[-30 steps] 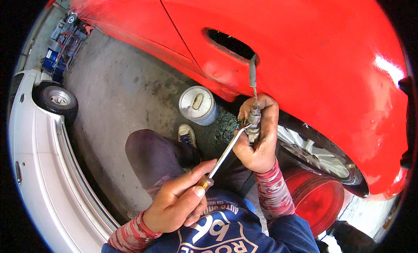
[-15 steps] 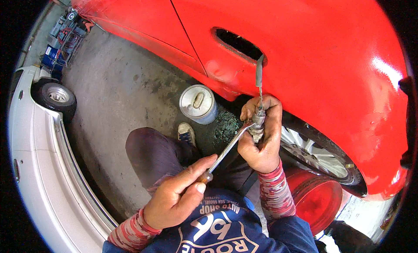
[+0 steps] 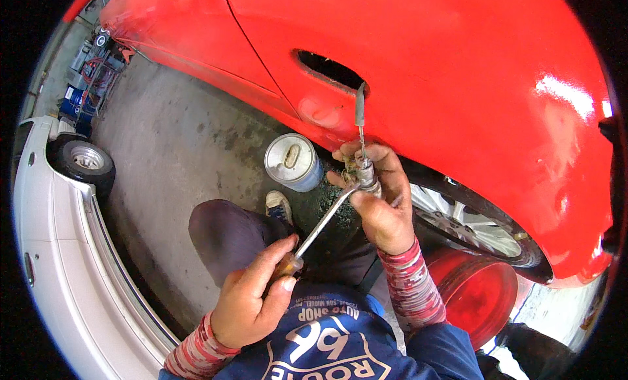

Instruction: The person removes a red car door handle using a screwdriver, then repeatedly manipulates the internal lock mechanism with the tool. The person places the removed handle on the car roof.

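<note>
My left hand (image 3: pixel 252 301) is closed around the amber handle of a screwdriver (image 3: pixel 322 228). The shaft slants up to the right, and its tip touches a small grey socket (image 3: pixel 367 174). My right hand (image 3: pixel 387 213) grips that socket between thumb and fingers. Thin wires rise from the socket into a grey sleeve (image 3: pixel 360 105), which comes out of an oval hole (image 3: pixel 330 71) in the red car body (image 3: pixel 451 72). The exact contact at the tip is partly hidden by my fingers.
Below my hands stands a lidded metal can (image 3: pixel 291 161) beside my shoe. The car's wheel (image 3: pixel 464 216) and a red bucket (image 3: pixel 477 292) are at the right. A white car (image 3: pixel 59 236) lines the left side, with a stained concrete floor (image 3: pixel 176 157) between.
Both hands, the screwdriver and the socket appear slightly left in the view, as the whole view has shifted. Fingers of my right hand have opened a little around the socket.
</note>
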Tool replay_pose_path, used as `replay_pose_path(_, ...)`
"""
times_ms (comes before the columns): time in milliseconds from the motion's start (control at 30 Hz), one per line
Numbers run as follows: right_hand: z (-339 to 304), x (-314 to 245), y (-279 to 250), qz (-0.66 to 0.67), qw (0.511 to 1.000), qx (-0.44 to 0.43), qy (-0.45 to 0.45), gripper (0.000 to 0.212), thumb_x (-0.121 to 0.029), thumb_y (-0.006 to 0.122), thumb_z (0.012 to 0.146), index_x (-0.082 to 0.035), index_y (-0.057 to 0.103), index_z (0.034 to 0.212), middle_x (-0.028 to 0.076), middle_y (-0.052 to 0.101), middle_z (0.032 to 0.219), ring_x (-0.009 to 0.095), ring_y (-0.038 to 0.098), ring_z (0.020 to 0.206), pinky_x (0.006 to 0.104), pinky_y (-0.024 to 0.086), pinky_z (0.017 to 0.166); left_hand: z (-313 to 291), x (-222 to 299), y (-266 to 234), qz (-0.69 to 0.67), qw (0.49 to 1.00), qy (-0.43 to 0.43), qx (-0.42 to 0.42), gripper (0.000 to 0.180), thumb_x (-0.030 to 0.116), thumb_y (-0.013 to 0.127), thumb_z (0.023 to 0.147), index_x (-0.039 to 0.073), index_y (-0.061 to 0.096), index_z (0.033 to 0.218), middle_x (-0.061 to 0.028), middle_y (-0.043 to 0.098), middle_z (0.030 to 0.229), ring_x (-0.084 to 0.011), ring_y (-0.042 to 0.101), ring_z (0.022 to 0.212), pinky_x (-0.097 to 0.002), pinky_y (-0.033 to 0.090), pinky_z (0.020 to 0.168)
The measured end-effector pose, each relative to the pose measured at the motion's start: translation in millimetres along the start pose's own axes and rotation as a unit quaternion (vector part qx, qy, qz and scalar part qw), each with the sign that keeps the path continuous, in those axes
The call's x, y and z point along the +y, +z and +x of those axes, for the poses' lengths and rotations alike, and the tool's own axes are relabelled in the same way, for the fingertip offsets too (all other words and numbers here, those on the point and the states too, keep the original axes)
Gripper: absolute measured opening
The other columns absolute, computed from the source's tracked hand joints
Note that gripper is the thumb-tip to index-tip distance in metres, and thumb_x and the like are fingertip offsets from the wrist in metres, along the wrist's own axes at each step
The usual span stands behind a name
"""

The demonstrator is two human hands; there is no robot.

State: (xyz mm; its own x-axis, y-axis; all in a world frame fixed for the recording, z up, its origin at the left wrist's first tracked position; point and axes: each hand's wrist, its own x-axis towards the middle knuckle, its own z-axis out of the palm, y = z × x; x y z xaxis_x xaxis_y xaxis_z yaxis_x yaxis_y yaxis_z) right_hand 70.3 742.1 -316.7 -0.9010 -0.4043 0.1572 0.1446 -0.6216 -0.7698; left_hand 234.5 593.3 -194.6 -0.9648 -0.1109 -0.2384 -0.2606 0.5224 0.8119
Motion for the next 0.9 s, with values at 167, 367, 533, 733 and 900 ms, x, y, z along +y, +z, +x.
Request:
replay_pose_path(167,-5.8,7.2,-2.0,0.185,0.982,-0.002,0.027,0.05,-0.029,0.061,0.092,-0.001,0.053,0.133,0.021,0.064,0.122,0.037,0.069,0.104,0.053,0.057,0.091,-6.8,-4.3,-10.5,0.009,1.0,0.004,0.027,0.04,0.01,0.061,0.096,-0.003,0.056,0.134,-0.0178,0.071,0.106,-0.0255,0.071,0.09,-0.0331,0.055,0.083)
replay_pose_path(367,-3.1,10.8,3.5,0.309,0.94,0.007,0.145,0.04,-0.039,0.054,0.095,-0.009,0.053,0.122,0.015,0.064,0.105,0.034,0.065,0.067,0.0403,0.054,0.054,3.7,-6.8,-22.2,-0.027,0.998,0.006,0.057,0.038,0.011,0.06,0.098,-0.003,0.054,0.132,-0.0145,0.069,0.103,-0.0217,0.067,0.088,-0.0337,0.053,0.081)
replay_pose_path(533,1.2,-2.2,6.3,0.281,0.946,0.015,0.163,0.04,-0.035,0.052,0.095,-0.004,0.057,0.119,0.013,0.059,0.106,0.023,0.057,0.057,0.0326,0.048,0.044,12.1,-5.4,-28.4,-0.112,0.994,-0.017,-0.005,0.04,0.009,0.054,0.101,-0.002,0.05,0.139,-0.0088,0.065,0.092,-0.011,0.061,0.071,-0.0263,0.051,0.066)
replay_pose_path(733,-2.5,-7.3,9.8,0.243,0.952,-0.009,0.185,0.048,-0.034,0.054,0.095,0.002,0.054,0.127,0.016,0.061,0.111,0.03,0.066,0.07,0.0395,0.054,0.054,10.1,-4.3,-28.7,-0.283,0.948,-0.122,-0.08,0.043,0.018,0.048,0.106,0.0,0.045,0.145,-0.0091,0.062,0.078,-0.0121,0.058,0.059,-0.0262,0.049,0.055)
replay_pose_path(900,1.4,4.6,2.9,0.288,0.942,-0.059,0.163,0.051,-0.028,0.06,0.096,0.005,0.052,0.135,0.018,0.068,0.115,0.04,0.072,0.1,0.0523,0.058,0.091,9.2,-6.7,-24.9,-0.26,0.954,-0.109,-0.099,0.046,0.022,0.05,0.106,0.001,0.044,0.146,-0.0091,0.062,0.077,-0.013,0.059,0.057,-0.0268,0.049,0.054)
